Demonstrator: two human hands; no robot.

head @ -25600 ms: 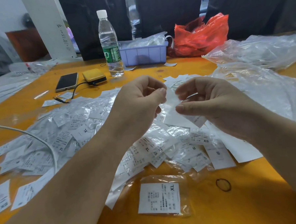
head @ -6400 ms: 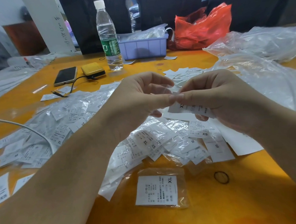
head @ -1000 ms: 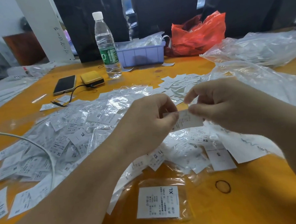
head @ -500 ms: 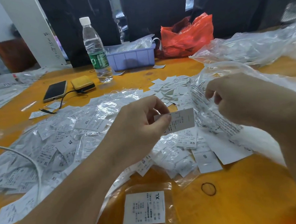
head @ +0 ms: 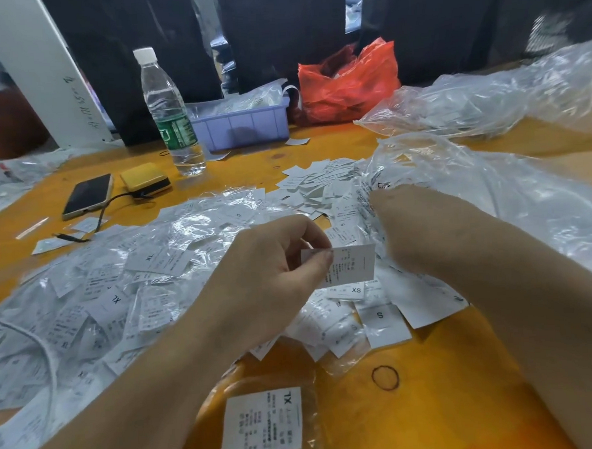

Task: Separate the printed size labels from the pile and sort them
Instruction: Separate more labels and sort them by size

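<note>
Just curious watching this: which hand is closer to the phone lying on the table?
Left. The left hand, pinching a label, sits right of and nearer than the phone; the right hand is farther right, at the clear bag.

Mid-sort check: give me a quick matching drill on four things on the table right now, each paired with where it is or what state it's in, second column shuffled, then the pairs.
Things
1. water bottle
2. phone
3. rubber band
4. bagged XL label

Places or states
A. lying flat, screen up, beside the yellow case
B. nearest the camera, in a clear sleeve on the table
C. standing upright, capped, by the purple tray
D. a loose ring on bare orange tabletop, right of the XL label

Pairs: 1-C, 2-A, 3-D, 4-B
</note>
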